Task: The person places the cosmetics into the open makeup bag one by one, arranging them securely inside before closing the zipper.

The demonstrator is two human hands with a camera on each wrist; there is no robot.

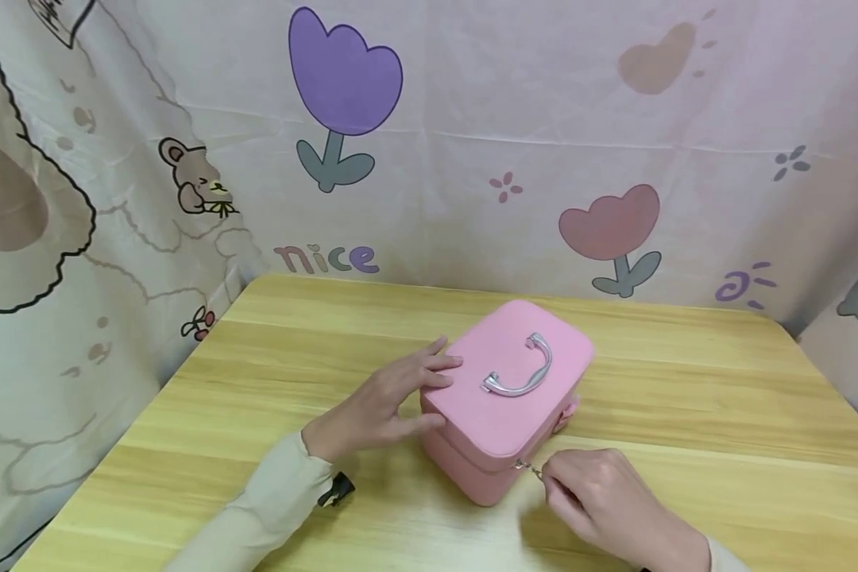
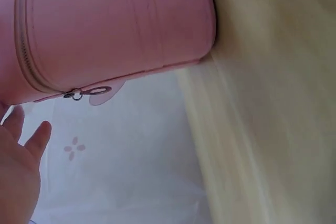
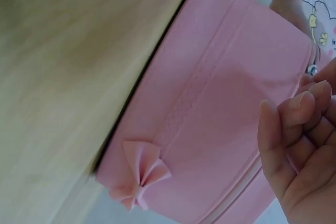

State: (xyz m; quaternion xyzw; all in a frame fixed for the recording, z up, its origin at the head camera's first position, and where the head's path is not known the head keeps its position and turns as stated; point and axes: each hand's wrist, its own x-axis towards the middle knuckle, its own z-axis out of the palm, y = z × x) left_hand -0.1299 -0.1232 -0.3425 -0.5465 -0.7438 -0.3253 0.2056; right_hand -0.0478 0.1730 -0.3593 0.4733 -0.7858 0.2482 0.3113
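A pink vanity case (image 1: 500, 349) stands on the table, its lid down and a curved silver handle (image 1: 522, 392) on top. My left hand (image 1: 393, 393) rests on the lid's left edge, fingers spread and thumb along the side. At the near corner, my right hand (image 1: 608, 496) pinches a metal zipper pull (image 1: 531, 469) between curled fingers. The zipper seam runs around the case below the lid. Another zipper pull (image 2: 97, 91) hangs at a corner in the left wrist view. A pink bow (image 3: 139, 174) decorates one side.
The wood-grain table (image 1: 257, 381) reaches back to a printed cloth (image 1: 457, 95) with flowers, which also hangs at both sides. A small black object (image 1: 336, 490) shows beside the left sleeve cuff.
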